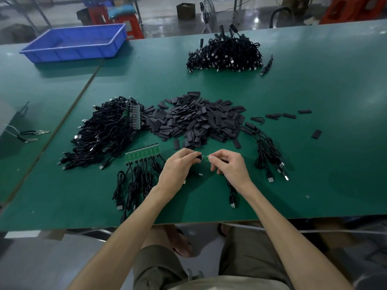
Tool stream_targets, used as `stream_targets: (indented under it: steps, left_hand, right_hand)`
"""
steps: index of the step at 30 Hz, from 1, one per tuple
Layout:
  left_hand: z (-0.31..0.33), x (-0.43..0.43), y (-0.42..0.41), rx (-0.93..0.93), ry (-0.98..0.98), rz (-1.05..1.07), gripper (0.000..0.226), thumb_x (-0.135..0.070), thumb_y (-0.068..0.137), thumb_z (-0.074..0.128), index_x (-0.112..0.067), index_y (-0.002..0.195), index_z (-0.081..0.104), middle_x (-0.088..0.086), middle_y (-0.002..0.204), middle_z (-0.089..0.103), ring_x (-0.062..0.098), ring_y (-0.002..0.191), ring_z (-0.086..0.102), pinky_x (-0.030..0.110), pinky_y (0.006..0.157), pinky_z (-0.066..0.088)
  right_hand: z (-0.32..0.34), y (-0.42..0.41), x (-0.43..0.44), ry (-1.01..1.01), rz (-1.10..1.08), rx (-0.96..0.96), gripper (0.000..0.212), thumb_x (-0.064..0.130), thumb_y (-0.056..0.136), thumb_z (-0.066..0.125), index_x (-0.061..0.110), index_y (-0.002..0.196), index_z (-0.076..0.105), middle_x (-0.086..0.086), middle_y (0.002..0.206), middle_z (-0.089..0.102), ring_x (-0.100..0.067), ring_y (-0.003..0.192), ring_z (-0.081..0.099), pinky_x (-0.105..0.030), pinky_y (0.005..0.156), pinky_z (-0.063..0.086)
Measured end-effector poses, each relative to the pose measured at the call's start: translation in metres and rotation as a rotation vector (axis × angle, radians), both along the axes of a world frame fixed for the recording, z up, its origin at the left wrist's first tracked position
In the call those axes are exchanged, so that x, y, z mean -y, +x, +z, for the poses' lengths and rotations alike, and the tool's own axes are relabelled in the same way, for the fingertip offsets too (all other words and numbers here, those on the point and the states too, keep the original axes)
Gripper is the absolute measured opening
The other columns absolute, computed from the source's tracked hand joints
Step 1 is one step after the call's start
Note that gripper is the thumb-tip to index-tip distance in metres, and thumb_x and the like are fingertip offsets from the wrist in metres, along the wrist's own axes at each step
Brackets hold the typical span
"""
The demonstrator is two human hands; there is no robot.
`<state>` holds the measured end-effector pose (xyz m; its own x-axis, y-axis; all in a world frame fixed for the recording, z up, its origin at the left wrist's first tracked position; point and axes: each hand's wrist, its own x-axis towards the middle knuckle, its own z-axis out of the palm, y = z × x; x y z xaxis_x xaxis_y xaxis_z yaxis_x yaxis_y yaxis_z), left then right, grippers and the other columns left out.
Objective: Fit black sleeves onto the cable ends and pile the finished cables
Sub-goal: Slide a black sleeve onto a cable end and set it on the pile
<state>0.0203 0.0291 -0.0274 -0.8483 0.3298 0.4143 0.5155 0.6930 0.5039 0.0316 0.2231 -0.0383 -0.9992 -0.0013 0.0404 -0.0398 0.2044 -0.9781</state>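
My left hand [178, 167] and my right hand [229, 166] meet above the green table [314, 143]. Between them is a small green board end of a cable [204, 158]. The left fingers pinch a black piece at the board's left end. The right hand pinches the board's right end and holds a black sleeve, mostly hidden in its fingers. The cable [231, 195] hangs down under my right hand. A heap of loose black sleeves [196, 120] lies just beyond. A row of board-ended cables [143, 155] lies to the left.
A big bundle of cables with boards [104, 132] lies at the left. A few sleeved cables [268, 153] lie at the right, and a larger cable pile [226, 54] at the back. A blue bin [75, 43] stands far left. Pliers [31, 136] lie on the left table.
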Motion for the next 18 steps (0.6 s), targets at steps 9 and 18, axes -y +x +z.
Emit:
stream_targets:
  steps: [9,18]
  left_hand:
    - [-0.0007,0.0041,-0.0002,-0.103,-0.121,-0.107,0.034,0.012,0.085,0.071,0.000,0.117,0.073,0.013,0.106,0.069,0.029,0.095,0.064,0.042,0.079,0.059]
    - [-0.0050,0.0068,-0.0009,-0.114,-0.151,-0.132,0.040,0.015,0.085,0.068,-0.001,0.122,0.069,0.013,0.111,0.066,0.029,0.099,0.061,0.041,0.081,0.059]
  right_hand:
    - [-0.0007,-0.0037,-0.0047,0.007,0.062,0.023,0.011,0.018,0.097,0.071,0.016,0.088,0.076,-0.003,0.066,0.073,-0.007,0.055,0.060,-0.017,0.057,0.047]
    - [-0.0030,-0.0067,-0.0088,0.032,0.105,0.041,0.011,0.019,0.098,0.070,0.017,0.088,0.075,-0.004,0.066,0.072,-0.013,0.058,0.060,-0.022,0.061,0.049]
